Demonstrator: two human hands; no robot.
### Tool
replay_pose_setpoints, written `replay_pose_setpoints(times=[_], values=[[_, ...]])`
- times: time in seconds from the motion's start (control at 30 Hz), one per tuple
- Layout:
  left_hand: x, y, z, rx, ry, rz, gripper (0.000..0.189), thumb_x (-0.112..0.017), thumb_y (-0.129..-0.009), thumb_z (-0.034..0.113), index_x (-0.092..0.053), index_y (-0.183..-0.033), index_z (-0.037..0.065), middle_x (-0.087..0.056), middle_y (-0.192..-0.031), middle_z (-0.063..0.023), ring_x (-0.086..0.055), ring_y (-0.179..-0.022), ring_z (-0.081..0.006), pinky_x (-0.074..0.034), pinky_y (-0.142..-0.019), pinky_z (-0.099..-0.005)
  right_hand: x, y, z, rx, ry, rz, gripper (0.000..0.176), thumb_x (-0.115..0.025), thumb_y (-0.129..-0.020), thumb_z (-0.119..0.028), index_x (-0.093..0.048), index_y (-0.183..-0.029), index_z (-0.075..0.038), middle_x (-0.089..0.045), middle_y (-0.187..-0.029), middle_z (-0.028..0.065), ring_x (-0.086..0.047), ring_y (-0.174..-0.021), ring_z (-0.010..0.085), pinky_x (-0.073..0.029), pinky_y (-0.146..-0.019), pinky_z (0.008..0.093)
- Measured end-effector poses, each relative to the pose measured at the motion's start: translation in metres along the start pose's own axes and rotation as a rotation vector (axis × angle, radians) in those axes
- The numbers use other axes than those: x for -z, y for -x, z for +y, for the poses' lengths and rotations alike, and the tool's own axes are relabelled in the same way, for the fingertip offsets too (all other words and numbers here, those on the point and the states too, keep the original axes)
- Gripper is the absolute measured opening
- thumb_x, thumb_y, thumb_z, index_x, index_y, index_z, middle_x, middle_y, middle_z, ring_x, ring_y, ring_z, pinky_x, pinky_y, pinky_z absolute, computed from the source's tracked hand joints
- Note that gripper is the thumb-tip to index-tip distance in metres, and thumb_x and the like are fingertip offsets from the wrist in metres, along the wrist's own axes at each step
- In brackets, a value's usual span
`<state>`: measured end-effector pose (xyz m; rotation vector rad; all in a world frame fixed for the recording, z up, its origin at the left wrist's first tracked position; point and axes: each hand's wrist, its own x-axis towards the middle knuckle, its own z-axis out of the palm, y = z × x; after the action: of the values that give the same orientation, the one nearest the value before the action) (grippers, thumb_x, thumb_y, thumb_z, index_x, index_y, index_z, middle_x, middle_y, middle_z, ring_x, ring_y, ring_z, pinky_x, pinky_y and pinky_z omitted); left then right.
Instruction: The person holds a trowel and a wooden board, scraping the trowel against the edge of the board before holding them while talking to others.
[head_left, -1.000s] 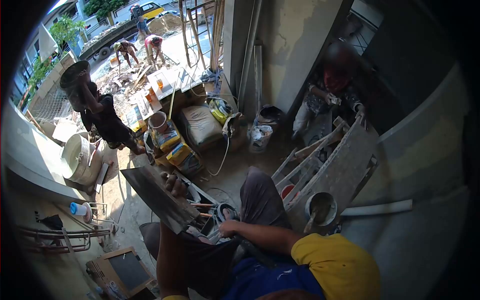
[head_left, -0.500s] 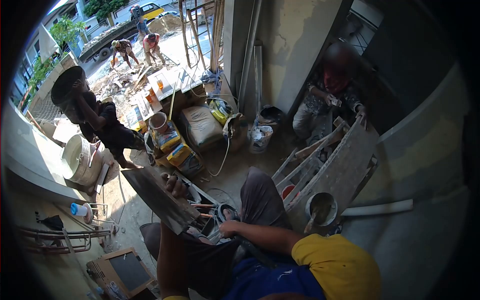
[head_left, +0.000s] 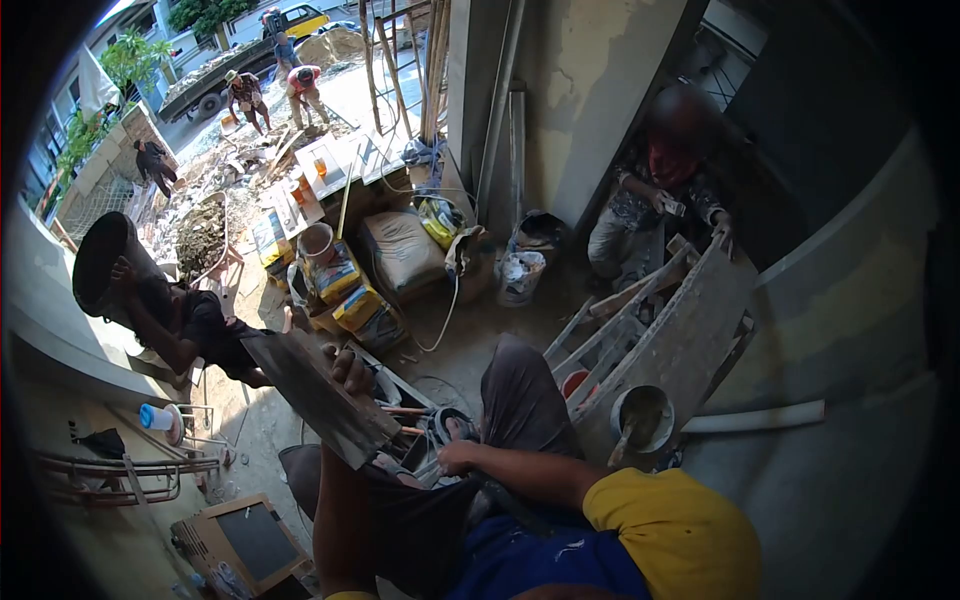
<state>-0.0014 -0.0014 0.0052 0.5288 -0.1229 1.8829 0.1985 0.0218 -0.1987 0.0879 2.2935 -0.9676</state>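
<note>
My left hand is closed on the edge of a flat, grey rectangular board, which is tilted over my left knee. My right hand is curled into a fist in front of my lap; what it holds, if anything, is hidden. Just beyond it lies a tool tray with several long handles and a dark round item. The board covers part of the tray and of my left arm.
To the right, a bucket of mortar stands beside a leaning plank structure, which a crouching person touches. Bags and a white bucket stand ahead. At left another person carries a black tub.
The person with the black tub has moved down and left, exposing a rubble-filled wheelbarrow and another person outside. Both my hands and the board look nearly unchanged.
</note>
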Motion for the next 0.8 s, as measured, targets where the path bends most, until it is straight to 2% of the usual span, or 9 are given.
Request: replay_pose_setpoints(times=[0.07, 0.27, 0.6, 0.8], values=[[0.0, 0.002, -0.001, -0.032, -0.032, 0.051, 0.044, -0.046, -0.093, 0.029, -0.043, -0.123, -0.003, -0.045, -0.085, -0.0056, -0.044, -0.075, -0.0169, -0.036, -0.07, -0.0273, 0.0, -0.001, 0.001, -0.022, -0.027, -0.034, 0.039, -0.052, -0.085, -0.034, -0.066, -0.08, 0.002, -0.064, -0.077, 0.0179, -0.062, -0.078, 0.0335, -0.046, -0.072, 0.0445], [-0.002, 0.001, -0.002, -0.033, -0.023, -0.017, 0.048, -0.047, -0.092, 0.029, -0.039, -0.127, -0.004, -0.047, -0.086, -0.0061, -0.044, -0.077, -0.0168, -0.037, -0.071, -0.0271, 0.005, 0.006, -0.005, -0.006, 0.012, -0.012, 0.04, -0.052, -0.085, -0.035, -0.066, -0.08, 0.002, -0.064, -0.079, 0.0188, -0.063, -0.079, 0.0337, -0.046, -0.074, 0.0444], [0.005, 0.004, 0.001, -0.031, -0.002, 0.038, 0.044, -0.047, -0.093, 0.029, -0.042, -0.122, -0.003, -0.047, -0.085, -0.0066, -0.045, -0.076, -0.0174, -0.037, -0.07, -0.0281, -0.007, -0.005, 0.002, 0.028, 0.071, 0.019, 0.04, -0.052, -0.085, -0.036, -0.066, -0.086, 0.002, -0.064, -0.083, 0.0196, -0.062, -0.08, 0.0353, -0.045, -0.077, 0.0452], [0.008, 0.003, 0.0, -0.029, 0.012, 0.02, 0.041, -0.045, -0.094, 0.029, -0.043, -0.12, -0.002, -0.047, -0.085, -0.0062, -0.045, -0.074, -0.0176, -0.038, -0.07, -0.0285, 0.002, 0.003, -0.004, 0.006, 0.03, -0.005, 0.04, -0.052, -0.084, -0.036, -0.066, -0.083, 0.002, -0.065, -0.081, 0.018, -0.063, -0.077, 0.0335, -0.047, -0.072, 0.0443]])
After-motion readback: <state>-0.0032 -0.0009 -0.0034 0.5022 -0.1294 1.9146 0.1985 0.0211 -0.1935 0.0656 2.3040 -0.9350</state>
